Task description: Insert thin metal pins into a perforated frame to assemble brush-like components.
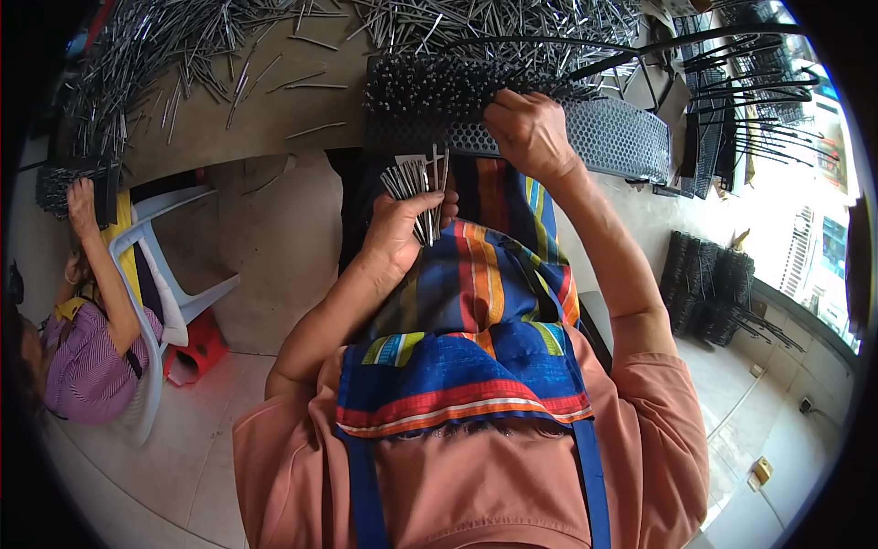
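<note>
Bench (247, 128): extends left of the perforated rack (613, 139). Right hand (526, 128): at the rack, grip curled; contents cannot be determined. Left hand (402, 222): near side of the rack, grip closed around metal rods (408, 178), fanned, long axes pointing rackward.

Glossy metal rods (408, 178), perforated metal-looking rack (622, 137), matt cloth apron (457, 373), smooth plastic chair (188, 300), smooth tiled floor (215, 448)

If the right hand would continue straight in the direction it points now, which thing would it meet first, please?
Most likely the dark rods packed in the perforated tray, just ahead of the right hand. It may even touch them now; depth is unclear from this view.
</note>
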`<state>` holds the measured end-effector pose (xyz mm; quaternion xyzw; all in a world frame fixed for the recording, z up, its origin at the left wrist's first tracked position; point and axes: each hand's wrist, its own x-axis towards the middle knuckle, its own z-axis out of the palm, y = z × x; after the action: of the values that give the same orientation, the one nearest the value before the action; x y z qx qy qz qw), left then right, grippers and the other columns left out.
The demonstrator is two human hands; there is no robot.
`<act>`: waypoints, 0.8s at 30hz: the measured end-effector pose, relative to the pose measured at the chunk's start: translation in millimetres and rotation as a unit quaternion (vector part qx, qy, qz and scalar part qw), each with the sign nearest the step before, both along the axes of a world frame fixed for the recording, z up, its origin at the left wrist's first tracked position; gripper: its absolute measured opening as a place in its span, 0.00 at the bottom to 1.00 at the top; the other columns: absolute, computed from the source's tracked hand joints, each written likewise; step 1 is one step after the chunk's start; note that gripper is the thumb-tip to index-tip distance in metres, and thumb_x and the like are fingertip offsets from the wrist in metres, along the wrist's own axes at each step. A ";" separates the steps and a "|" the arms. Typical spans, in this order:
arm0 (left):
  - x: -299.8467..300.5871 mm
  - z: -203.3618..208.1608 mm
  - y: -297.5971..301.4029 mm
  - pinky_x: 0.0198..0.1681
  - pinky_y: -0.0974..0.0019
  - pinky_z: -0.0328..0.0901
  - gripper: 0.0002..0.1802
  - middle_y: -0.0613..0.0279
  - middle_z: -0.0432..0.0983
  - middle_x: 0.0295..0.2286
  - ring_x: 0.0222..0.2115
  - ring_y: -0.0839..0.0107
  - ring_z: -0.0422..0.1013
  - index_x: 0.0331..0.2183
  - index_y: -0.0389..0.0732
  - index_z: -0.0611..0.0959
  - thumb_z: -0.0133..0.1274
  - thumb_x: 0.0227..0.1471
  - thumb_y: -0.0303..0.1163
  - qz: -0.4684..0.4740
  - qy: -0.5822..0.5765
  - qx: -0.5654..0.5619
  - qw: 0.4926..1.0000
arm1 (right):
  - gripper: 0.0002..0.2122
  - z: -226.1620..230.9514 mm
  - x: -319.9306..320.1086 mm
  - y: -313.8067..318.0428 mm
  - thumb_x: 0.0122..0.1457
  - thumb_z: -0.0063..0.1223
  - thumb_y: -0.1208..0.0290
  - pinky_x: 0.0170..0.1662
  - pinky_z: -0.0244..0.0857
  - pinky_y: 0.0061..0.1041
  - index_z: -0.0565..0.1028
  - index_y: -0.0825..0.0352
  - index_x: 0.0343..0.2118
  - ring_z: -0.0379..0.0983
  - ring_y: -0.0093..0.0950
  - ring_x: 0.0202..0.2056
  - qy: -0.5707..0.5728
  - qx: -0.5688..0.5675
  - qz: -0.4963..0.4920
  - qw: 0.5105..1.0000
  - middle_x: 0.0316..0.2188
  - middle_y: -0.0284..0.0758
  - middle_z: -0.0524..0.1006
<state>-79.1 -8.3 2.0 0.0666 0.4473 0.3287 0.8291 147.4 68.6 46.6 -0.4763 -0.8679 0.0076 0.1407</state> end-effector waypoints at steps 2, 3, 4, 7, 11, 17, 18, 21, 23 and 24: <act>0.8 0.1 4.3 0.29 0.66 0.73 0.11 0.54 0.81 0.29 0.27 0.66 0.78 0.37 0.35 0.82 0.56 0.47 0.21 0.008 -0.003 0.005 1.000 | 0.04 -3.8 -1.7 -4.2 0.48 0.59 0.71 0.27 0.66 0.33 0.76 0.63 0.25 0.72 0.37 0.23 0.049 0.009 -0.042 0.998 0.23 0.33 0.72; 0.5 0.3 5.6 0.29 0.66 0.73 0.11 0.54 0.81 0.29 0.27 0.66 0.78 0.37 0.35 0.82 0.56 0.47 0.20 0.007 -0.004 0.004 1.000 | 0.04 -5.2 -4.5 -7.4 0.48 0.59 0.71 0.26 0.67 0.33 0.76 0.63 0.25 0.73 0.38 0.23 0.099 0.015 -0.084 0.991 0.23 0.33 0.72; 0.3 0.6 6.8 0.29 0.66 0.73 0.12 0.53 0.81 0.29 0.27 0.66 0.78 0.37 0.35 0.82 0.56 0.47 0.20 0.005 -0.004 0.003 1.000 | 0.05 -4.5 -7.1 -12.0 0.47 0.61 0.70 0.26 0.67 0.31 0.77 0.64 0.25 0.74 0.37 0.23 0.089 -0.006 -0.112 0.990 0.21 0.34 0.74; 0.5 2.6 4.5 0.29 0.65 0.74 0.11 0.52 0.81 0.29 0.27 0.65 0.78 0.37 0.35 0.82 0.56 0.47 0.19 0.017 -0.022 -0.001 1.000 | 0.06 0.3 -21.4 -32.6 0.46 0.63 0.71 0.26 0.67 0.27 0.79 0.66 0.27 0.75 0.29 0.22 0.195 -0.124 -0.186 0.955 0.21 0.35 0.76; 2.5 5.9 2.5 0.32 0.63 0.76 0.14 0.53 0.81 0.31 0.28 0.63 0.78 0.38 0.34 0.81 0.55 0.45 0.15 0.004 -0.024 0.060 0.998 | 0.08 -5.1 -50.4 -56.0 0.50 0.63 0.74 0.25 0.65 0.20 0.79 0.74 0.28 0.72 0.18 0.22 0.485 -0.462 -0.197 0.716 0.21 0.30 0.77; -20.1 14.0 -7.7 0.29 0.65 0.75 0.14 0.55 0.81 0.30 0.26 0.66 0.79 0.38 0.34 0.81 0.55 0.45 0.15 -0.041 0.038 0.103 0.993 | 0.03 -21.7 -61.8 -55.2 0.55 0.56 0.77 0.19 0.51 0.15 0.78 0.70 0.30 0.59 0.13 0.16 0.556 -0.542 -0.239 0.583 0.19 0.27 0.74; -22.6 16.5 -10.5 0.29 0.66 0.75 0.13 0.55 0.81 0.30 0.27 0.66 0.79 0.38 0.34 0.81 0.55 0.47 0.16 -0.035 0.038 0.094 0.994 | 0.03 -22.1 -64.5 -52.1 0.55 0.56 0.77 0.19 0.52 0.15 0.78 0.70 0.30 0.59 0.13 0.16 0.531 -0.551 -0.218 0.606 0.18 0.27 0.73; -31.9 10.2 -17.2 0.30 0.67 0.74 0.11 0.56 0.81 0.30 0.27 0.67 0.78 0.38 0.34 0.81 0.54 0.49 0.18 -0.016 0.038 0.078 0.996 | 0.03 -14.6 -74.5 -45.3 0.55 0.55 0.77 0.20 0.53 0.15 0.78 0.70 0.29 0.61 0.13 0.17 0.476 -0.561 -0.184 0.652 0.18 0.27 0.73; -38.7 1.3 -24.0 0.31 0.67 0.74 0.11 0.56 0.81 0.29 0.28 0.67 0.78 0.39 0.34 0.81 0.53 0.50 0.19 -0.003 0.036 0.067 0.997 | 0.03 -8.0 -82.3 -39.3 0.55 0.55 0.78 0.21 0.54 0.15 0.78 0.70 0.27 0.62 0.13 0.17 0.549 -0.462 -0.226 0.658 0.18 0.27 0.73; -41.5 -0.3 -28.8 0.30 0.69 0.72 0.09 0.57 0.80 0.28 0.26 0.69 0.78 0.37 0.34 0.81 0.53 0.51 0.20 -0.007 0.049 0.039 0.998 | 0.02 -3.8 -86.5 -35.3 0.55 0.55 0.79 0.21 0.54 0.15 0.78 0.70 0.27 0.62 0.13 0.18 0.587 -0.376 -0.233 0.679 0.18 0.26 0.73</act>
<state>-120.6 -37.1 1.7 0.1181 0.4733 0.3369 0.8053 60.9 33.4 42.8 -0.5738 -0.3926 0.5780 0.4273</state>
